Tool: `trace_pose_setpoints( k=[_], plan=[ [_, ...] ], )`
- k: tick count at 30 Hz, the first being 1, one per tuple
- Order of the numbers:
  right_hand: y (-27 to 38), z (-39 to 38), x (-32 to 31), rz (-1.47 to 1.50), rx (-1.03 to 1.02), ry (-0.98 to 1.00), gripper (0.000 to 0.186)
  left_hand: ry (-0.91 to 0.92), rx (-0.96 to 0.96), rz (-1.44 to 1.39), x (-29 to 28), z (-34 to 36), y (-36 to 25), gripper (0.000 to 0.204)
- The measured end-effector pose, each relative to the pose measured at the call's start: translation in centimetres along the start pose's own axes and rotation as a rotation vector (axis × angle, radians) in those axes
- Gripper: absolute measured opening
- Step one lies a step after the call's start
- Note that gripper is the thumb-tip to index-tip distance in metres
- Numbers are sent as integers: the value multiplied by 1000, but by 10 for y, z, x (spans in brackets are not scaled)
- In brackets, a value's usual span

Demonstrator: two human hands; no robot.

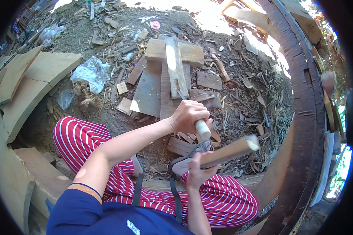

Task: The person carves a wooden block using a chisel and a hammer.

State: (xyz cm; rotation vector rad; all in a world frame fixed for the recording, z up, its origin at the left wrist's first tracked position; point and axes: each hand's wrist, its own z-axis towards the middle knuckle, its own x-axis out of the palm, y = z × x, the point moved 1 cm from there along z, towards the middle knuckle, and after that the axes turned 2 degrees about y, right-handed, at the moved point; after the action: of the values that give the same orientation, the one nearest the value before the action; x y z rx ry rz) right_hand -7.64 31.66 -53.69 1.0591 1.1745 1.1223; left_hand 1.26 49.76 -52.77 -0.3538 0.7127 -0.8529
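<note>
My left hand (189, 116) is wrapped round the handle of a chisel (202, 130), its pale wooden butt tilted toward me. The chisel's blade slants down to the near end of a narrow wooden bar (174, 64), where a small slot is cut. Lower and to the right, my right hand (200, 173) grips a squared wooden club (230, 152), its far end raised beside the chisel's butt and apart from it. The bar lies over a wooden crosspiece (155, 50) and boards (169, 103) on the ground.
Curved wooden planks (47, 70) stand at the left, and a long dark curved timber (308, 117) rises along the right. Plastic bags (91, 74), offcuts (209, 80) and chips litter the soil. My striped legs (84, 137) are bent either side, with a sandal (184, 162) between.
</note>
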Motion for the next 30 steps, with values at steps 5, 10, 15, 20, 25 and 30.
trace_pose_setpoints(
  k=[5,10,15,20,25,30],
  plan=[
    [28,35,13,53,248,34,41,-444,-267,-256,-21,29,23,22],
    [22,42,13,33,176,5,40,-742,-627,-563,-83,75,76,25],
    [-1,49,15,5,149,36,39,-864,-504,-511,-95,85,121,29],
    [0,53,14,2,271,62,50,-878,-444,-532,-89,87,130,37],
    [18,61,31,76,342,65,47,-709,-552,-589,-92,79,148,44],
    [8,72,41,-8,269,132,42,-777,-506,-473,-84,89,151,44]
  ],
)
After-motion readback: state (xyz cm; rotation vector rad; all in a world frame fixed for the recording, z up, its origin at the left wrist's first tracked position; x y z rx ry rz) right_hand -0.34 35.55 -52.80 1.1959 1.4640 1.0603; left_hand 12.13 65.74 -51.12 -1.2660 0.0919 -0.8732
